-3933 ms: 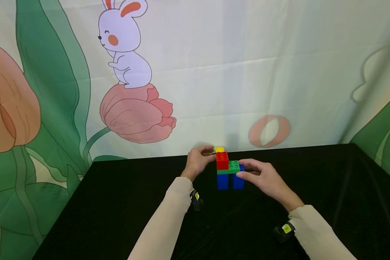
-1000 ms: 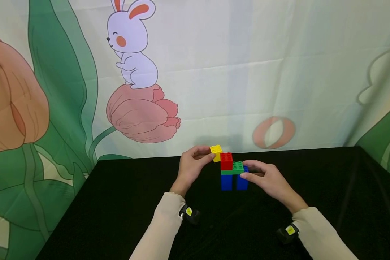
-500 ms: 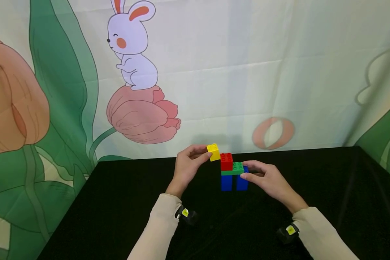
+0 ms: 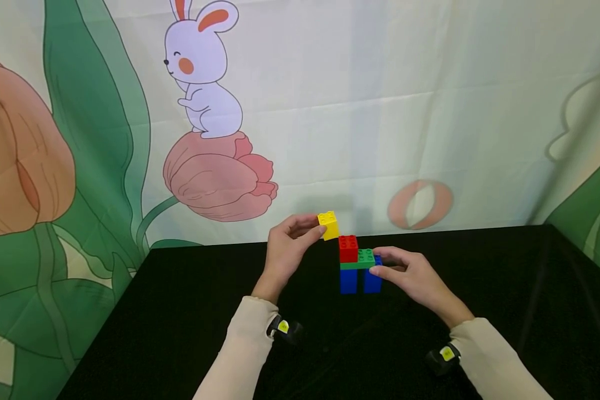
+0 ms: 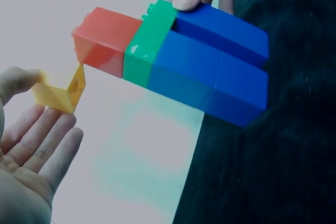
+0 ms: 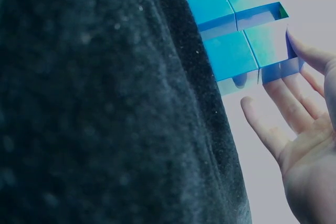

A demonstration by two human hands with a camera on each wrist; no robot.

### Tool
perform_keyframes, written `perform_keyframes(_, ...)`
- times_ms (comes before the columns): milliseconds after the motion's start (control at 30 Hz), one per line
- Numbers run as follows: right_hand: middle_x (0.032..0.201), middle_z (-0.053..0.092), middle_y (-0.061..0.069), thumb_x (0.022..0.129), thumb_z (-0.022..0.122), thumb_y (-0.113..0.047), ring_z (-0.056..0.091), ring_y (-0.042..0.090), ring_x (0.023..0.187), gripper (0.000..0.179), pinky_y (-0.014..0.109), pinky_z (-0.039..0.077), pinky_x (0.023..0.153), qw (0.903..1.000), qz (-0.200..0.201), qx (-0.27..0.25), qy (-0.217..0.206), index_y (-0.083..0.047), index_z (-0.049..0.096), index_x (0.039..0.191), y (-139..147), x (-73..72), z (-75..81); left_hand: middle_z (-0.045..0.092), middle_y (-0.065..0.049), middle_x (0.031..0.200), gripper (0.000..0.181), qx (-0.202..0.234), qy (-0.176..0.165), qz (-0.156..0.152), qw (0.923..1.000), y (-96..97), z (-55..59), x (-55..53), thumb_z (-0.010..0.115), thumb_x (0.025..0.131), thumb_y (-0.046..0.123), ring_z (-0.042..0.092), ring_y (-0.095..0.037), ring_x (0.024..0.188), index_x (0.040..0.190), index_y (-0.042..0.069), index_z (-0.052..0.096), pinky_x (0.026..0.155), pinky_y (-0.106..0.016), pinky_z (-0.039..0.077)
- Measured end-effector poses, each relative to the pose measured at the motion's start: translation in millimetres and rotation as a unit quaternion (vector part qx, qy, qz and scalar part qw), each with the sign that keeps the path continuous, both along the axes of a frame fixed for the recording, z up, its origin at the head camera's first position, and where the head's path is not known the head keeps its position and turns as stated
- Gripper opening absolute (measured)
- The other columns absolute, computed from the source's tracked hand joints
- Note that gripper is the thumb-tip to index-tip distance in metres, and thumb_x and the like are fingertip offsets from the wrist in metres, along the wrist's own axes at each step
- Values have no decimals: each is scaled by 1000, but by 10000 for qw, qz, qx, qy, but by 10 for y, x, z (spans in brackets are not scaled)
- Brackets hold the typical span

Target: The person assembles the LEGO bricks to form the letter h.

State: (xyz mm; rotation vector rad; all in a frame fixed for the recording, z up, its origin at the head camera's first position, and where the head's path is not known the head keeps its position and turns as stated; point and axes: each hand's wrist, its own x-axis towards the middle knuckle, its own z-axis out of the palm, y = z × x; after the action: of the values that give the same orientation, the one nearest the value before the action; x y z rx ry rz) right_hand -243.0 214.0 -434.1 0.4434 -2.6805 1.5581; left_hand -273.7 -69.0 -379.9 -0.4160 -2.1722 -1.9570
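Between thumb and fingers my left hand [image 4: 288,244] pinches a yellow toy building brick [image 4: 329,226], slightly tilted, just above and left of the red brick. The red brick [image 4: 348,249] sits on the left part of a green brick [image 4: 366,258], which spans two blue stacks. In the left wrist view each of the blue stacks [image 5: 210,72] is made of two bricks, and the yellow brick's hollow underside faces the red one. My right hand [image 4: 411,278] grips the upper end of the right blue stack [image 6: 268,43], thumb in front and fingers behind.
The structure stands on a black cloth-covered table [image 4: 180,333], near its back edge. Behind it hangs a pale curtain [image 4: 320,111] printed with a rabbit and tulips. Each wrist wears a black strap with a small camera [image 4: 441,358].
The yellow brick, first behind the red one, has come away to the left in my left hand, then risen slightly. My right hand has kept its hold on the blue stack.
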Motion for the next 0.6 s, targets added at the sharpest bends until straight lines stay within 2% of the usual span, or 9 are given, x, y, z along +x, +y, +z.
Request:
perform_keyframes(333, 136, 66, 18, 100, 75, -34, 68, 32, 116, 55, 48, 58, 99, 10000, 9, 43, -20, -6, 61, 144, -1, 5, 19, 77, -9, 119, 31, 17, 214, -43, 9998, 39, 57, 30, 81, 97, 19, 73, -25, 107, 123, 4, 75, 91, -34, 62)
perform_keyframes(600, 138, 65, 18, 101, 74, -34, 66, 32, 118, 55, 48, 56, 100, 9999, 2, 59, -83, -5, 60, 146, -5, 4, 32, 77, -8, 118, 30, -29, 389, -214, 9990, 87, 112, 86, 80, 97, 19, 74, -24, 105, 123, 4, 75, 91, -34, 62)
